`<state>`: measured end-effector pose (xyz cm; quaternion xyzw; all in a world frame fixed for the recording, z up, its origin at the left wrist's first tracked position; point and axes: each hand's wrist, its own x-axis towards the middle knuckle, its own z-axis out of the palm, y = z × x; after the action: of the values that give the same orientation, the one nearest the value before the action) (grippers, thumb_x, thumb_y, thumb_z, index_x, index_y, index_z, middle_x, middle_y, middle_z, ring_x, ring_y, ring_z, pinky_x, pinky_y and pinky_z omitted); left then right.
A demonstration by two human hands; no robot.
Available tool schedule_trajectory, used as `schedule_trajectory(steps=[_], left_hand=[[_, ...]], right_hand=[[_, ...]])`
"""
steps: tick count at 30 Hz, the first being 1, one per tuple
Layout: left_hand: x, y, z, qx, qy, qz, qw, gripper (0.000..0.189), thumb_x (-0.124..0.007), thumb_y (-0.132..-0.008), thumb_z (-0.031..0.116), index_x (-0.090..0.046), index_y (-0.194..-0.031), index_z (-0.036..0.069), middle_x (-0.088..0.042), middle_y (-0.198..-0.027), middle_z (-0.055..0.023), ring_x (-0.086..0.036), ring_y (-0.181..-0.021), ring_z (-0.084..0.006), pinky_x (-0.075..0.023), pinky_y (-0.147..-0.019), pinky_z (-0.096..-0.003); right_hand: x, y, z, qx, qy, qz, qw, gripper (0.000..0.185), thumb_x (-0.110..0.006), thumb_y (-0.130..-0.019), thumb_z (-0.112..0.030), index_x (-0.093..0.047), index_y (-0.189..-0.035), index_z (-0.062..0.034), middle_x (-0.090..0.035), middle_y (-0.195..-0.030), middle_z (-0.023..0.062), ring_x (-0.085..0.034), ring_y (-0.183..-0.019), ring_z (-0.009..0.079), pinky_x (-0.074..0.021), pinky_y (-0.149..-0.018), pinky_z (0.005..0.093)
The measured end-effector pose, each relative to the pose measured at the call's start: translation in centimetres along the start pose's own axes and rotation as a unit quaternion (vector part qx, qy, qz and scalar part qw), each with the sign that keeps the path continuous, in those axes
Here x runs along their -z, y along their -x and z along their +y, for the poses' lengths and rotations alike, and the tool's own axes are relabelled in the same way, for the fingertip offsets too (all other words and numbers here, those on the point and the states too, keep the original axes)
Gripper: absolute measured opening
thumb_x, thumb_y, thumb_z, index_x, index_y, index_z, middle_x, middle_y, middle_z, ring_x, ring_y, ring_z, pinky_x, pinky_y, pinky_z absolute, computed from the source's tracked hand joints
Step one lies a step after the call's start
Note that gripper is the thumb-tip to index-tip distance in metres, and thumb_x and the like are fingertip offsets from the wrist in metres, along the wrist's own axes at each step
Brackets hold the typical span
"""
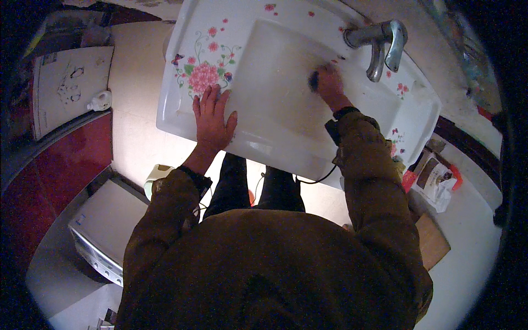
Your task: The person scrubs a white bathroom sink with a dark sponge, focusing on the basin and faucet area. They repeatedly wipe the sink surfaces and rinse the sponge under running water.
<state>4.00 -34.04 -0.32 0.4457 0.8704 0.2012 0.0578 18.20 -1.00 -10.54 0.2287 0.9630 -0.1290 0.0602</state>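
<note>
A white ceramic washbasin [272, 142] with printed pink flowers and green leaves spreads in front of me. My left hand [213, 117] rests palm down on its left rim, fingers apart, beside the largest pink flower. Inside the bowl, my right hand [330, 84] is closed around a small dark object [314, 81] at the basin's surface. Motion blur and the fingers hide what kind of object it is. A brownish film marks the bowl near that hand. The metal single-lever faucet [375, 39] stands on the back right rim, with its spout pointing down.
At lower left stands a white appliance [111, 214] with knobs. A white bottle [100, 101] sits by a pale panel [72, 88] with dark drawings. A light green container [154, 179] is on the floor. Right of me lie a printed plastic package [437, 181] and a brown board [432, 241].
</note>
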Motion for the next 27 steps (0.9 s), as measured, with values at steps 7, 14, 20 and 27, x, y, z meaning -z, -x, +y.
schedule_trajectory(steps=[7,14,20,27], left_hand=[[-0.3,0.0,-0.2,0.008,0.005,-0.001,1.0,0.057,-0.063,-0.081,0.027,-0.046,-0.132,0.006,-0.038,-0.141,-0.0176,-0.03,-0.134,-0.0372,-0.0163,-0.109,-0.0615],[-0.3,0.0,-0.2,-0.015,0.003,0.015,1.0,0.056,-0.062,-0.082,0.027,-0.046,-0.132,0.005,-0.037,-0.141,-0.0186,-0.03,-0.134,-0.0379,-0.0161,-0.109,-0.0609],[-0.1,0.1,-0.1,-0.005,0.007,0.002,1.0,0.057,-0.063,-0.082,0.026,-0.046,-0.132,0.005,-0.037,-0.141,-0.0193,-0.031,-0.133,-0.0385,-0.016,-0.109,-0.0606],[-0.3,-0.1,-0.2,0.005,-0.003,-0.008,1.0,0.059,-0.063,-0.081,0.026,-0.044,-0.134,0.007,-0.037,-0.142,-0.0191,-0.03,-0.134,-0.0379,-0.0148,-0.11,-0.0607]], right_hand=[[-2.4,2.7,-2.8,-0.015,0.039,-0.103,0.994,0.038,-0.06,-0.079,-0.009,-0.054,-0.117,-0.0069,-0.058,-0.108,0.0199,-0.058,-0.1,0.0394,-0.0485,-0.087,0.0491],[-0.4,-2.2,-1.6,0.02,0.098,0.012,0.995,0.037,-0.064,-0.079,-0.016,-0.053,-0.113,-0.0073,-0.057,-0.109,0.0191,-0.056,-0.102,0.0389,-0.0482,-0.085,0.0486],[1.8,3.7,2.1,-0.098,0.118,-0.068,0.986,0.033,-0.065,-0.079,-0.018,-0.055,-0.108,-0.0061,-0.059,-0.103,0.0184,-0.057,-0.098,0.0374,-0.0503,-0.081,0.0447],[-0.5,8.0,-3.5,0.071,-0.09,-0.137,0.984,0.036,-0.068,-0.074,-0.016,-0.057,-0.107,-0.0075,-0.06,-0.099,0.0173,-0.057,-0.095,0.0375,-0.0498,-0.081,0.0448]])
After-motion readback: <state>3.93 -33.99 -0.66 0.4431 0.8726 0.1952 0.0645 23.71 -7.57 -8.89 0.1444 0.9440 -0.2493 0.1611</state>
